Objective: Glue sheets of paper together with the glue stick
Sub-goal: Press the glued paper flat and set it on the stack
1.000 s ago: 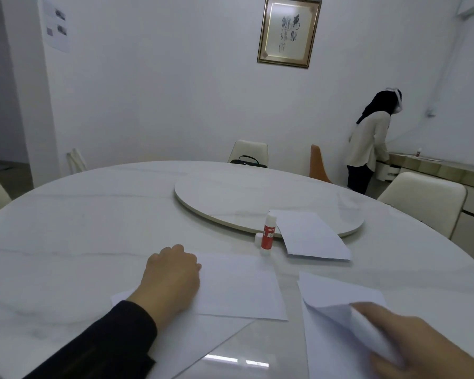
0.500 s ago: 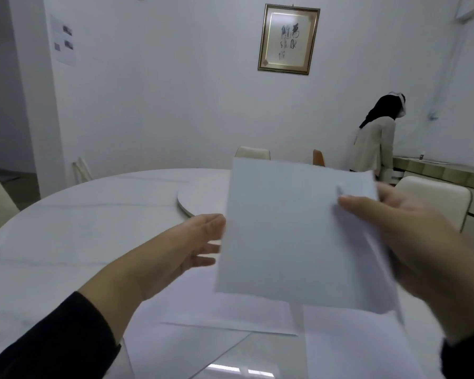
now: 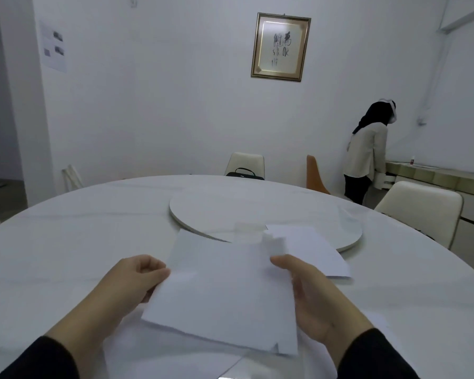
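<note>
Head view. Both hands hold one white sheet of paper [image 3: 222, 294] above a round white marble table [image 3: 66, 242]. The left hand [image 3: 133, 283] is at the sheet's left edge, fingers curled and closed on that edge. The right hand [image 3: 309, 296] is at the sheet's right edge, thumb on top near the far right corner and the remaining fingers underneath, so it is clamped on the paper. The sheet is tilted, its near edge lower than its far edge. The far right corner, just beyond the right thumb, is blurred and appears curled or folded; its exact shape cannot be determined.

Beneath both hands and the held sheet, further white sheets [image 3: 175, 359] lie flat on the table, partly covered. Beyond the right hand, another white sheet [image 3: 320, 253] lies on the table with its far part resting on the rim of a raised round turntable [image 3: 257, 209] at the table's centre. The glue stick cannot be made out; the held sheet covers the area ahead of the hands.

Dark sleeves cover both forearms. Past the table stand a pale chair [image 3: 245, 162] with a dark bag [image 3: 244, 173] on it, an orange chair [image 3: 315, 176] and another pale chair [image 3: 419, 209] to the right. A second person [image 3: 367, 151] stands at a counter [image 3: 435, 173], facing away. A framed calligraphy picture [image 3: 281, 46] hangs on the white wall.
</note>
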The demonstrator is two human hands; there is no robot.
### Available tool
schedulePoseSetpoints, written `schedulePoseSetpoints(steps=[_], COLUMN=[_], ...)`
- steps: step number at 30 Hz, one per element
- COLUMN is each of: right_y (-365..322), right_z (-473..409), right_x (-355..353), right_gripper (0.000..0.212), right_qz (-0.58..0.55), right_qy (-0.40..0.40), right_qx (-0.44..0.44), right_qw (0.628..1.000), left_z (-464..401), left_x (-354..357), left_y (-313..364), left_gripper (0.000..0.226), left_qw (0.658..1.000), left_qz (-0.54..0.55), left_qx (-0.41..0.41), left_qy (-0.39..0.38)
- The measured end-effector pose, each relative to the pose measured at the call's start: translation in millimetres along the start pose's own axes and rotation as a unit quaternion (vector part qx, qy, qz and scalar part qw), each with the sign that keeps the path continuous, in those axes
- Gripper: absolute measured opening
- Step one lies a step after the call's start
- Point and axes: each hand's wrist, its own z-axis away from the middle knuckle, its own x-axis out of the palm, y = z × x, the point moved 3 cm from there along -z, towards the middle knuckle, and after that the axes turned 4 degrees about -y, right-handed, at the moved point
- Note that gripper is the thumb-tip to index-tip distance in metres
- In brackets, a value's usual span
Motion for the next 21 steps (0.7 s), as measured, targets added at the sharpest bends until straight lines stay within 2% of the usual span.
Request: schedulePoseSetpoints(steps=[3, 6, 10, 16, 19, 21], right_y=[6, 8, 6, 6, 7, 8], right_z=[-3, -6, 1, 3, 2, 2], right_x=[-5, -14, -23, -30, -28, -28], right_gripper=[0.026, 0.014, 0.019, 0.028, 0.021, 0.024], right_qz=[0.023, 0.093, 0.167, 0.187, 0.204, 0.216], right_qy=[0.019, 0.104, 0.136, 0.128, 0.122, 0.124], right_qx=[-0.004, -0.024, -0.006, 0.035, 0.046, 0.048], right_qw=[1.000, 0.990, 0.977, 0.973, 0.970, 0.967], left_z=[-5, -6, -3, 5, 6, 7], left_x=[-2, -2, -6, -5, -5, -4], left_y=[-11, -13, -14, -14, -13, -12], left_gripper=[0.011, 0.008, 0.007, 0.013, 0.013, 0.013], left_qw=[1.000, 1.000, 0.998, 0.992, 0.991, 0.988], left_qz=[-0.006, -0.017, -0.047, -0.111, -0.123, -0.142], left_qx=[-0.007, -0.009, 0.009, 0.030, 0.032, 0.032], left_qy=[0.014, 0.017, 0.028, 0.044, 0.052, 0.049])
